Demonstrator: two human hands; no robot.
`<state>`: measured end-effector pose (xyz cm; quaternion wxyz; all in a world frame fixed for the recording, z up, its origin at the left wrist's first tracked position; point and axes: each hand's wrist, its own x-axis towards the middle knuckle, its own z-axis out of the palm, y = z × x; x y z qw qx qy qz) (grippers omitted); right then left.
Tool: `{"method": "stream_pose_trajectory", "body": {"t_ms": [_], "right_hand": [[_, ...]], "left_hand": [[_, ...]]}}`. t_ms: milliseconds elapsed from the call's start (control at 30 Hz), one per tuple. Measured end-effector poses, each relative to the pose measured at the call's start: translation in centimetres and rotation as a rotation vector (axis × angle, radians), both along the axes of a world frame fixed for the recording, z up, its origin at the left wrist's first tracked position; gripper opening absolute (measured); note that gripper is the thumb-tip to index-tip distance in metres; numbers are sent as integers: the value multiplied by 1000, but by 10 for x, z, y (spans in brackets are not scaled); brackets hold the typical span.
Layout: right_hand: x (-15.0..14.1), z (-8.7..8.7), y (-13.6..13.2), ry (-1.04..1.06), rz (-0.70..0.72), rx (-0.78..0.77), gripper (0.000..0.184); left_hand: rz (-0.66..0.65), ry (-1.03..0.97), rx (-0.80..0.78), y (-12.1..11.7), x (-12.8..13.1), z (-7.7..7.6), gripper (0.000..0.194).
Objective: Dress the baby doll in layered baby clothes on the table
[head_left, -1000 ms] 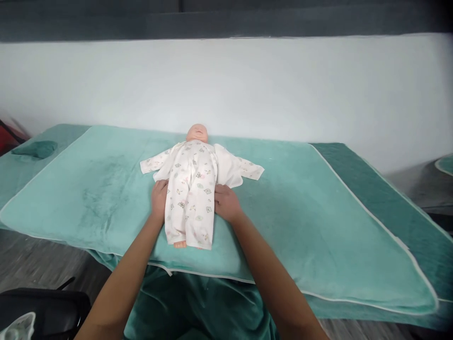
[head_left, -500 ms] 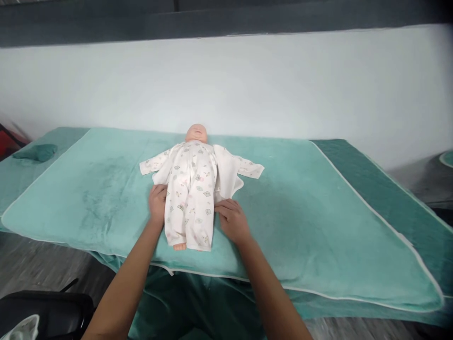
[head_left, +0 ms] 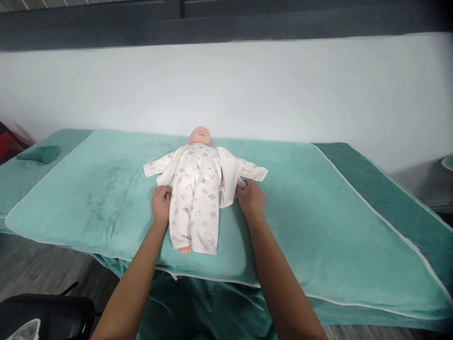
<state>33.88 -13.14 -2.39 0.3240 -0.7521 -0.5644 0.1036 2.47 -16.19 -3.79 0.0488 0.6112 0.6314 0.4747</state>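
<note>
A baby doll (head_left: 200,136) lies on its back, dressed in white printed baby trousers (head_left: 194,212) with a foot showing at one hem. Its open white baby shirt (head_left: 228,165) has both sleeves spread out and its front flaps folded out to the sides. My right hand (head_left: 252,198) is closed on the lower corner of the right-hand flap. At the other side, my left hand (head_left: 162,203) has its fingers curled at the lower edge of the left-hand flap, beside the trousers; its fingertips are partly hidden.
A light green plush blanket (head_left: 311,226) covers the bed under the doll, with darker green cloth (head_left: 357,170) below it. A small dark green cushion (head_left: 42,154) lies at the far left. A white wall (head_left: 226,89) stands behind; a black chair (head_left: 49,311) is at lower left.
My right hand has moved outward and up from beside the trousers, now gripping the shirt flap's corner. My left hand stays at the other flap. The view has shifted slightly.
</note>
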Motion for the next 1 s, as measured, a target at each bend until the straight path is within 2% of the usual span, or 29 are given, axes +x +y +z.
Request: {"method": "stream_pose_trajectory", "body": {"t_ms": [100, 167, 233, 300, 400, 433, 500, 600, 700, 833, 1000], "right_hand": [[-10, 8, 4, 302, 31, 70, 18], [-25, 24, 7, 522, 44, 240, 20], [-46, 46, 7, 630, 140, 399, 20], [-67, 69, 0, 592, 352, 417, 18], [-86, 88, -19, 293, 700, 265, 17], [-89, 88, -26, 192, 779, 216, 19], [-91, 83, -39, 90, 849, 156, 23], [-88, 70, -49, 137, 835, 145, 22], [-84, 65, -46, 210, 752, 250, 18], [-79, 57, -39, 243, 511, 397, 14], [-76, 26, -46, 275, 523, 329, 19]], "left_hand": [[53, -39, -5, 1, 0, -2, 20], [80, -65, -19, 1, 0, -3, 22], [75, -66, -37, 0, 0, -3, 23], [67, -55, -44, 0, 0, -3, 24], [79, -45, -39, 0, 0, -4, 23], [83, -44, -39, 1, 0, -4, 23], [88, -43, -45, 1, 0, -5, 23], [93, -35, -35, 2, 1, -4, 24], [93, -9, -1, 1, 1, -2, 28], [149, 24, 44, 2, 2, 0, 27], [280, -11, 23, 3, 8, 0, 22]]}}
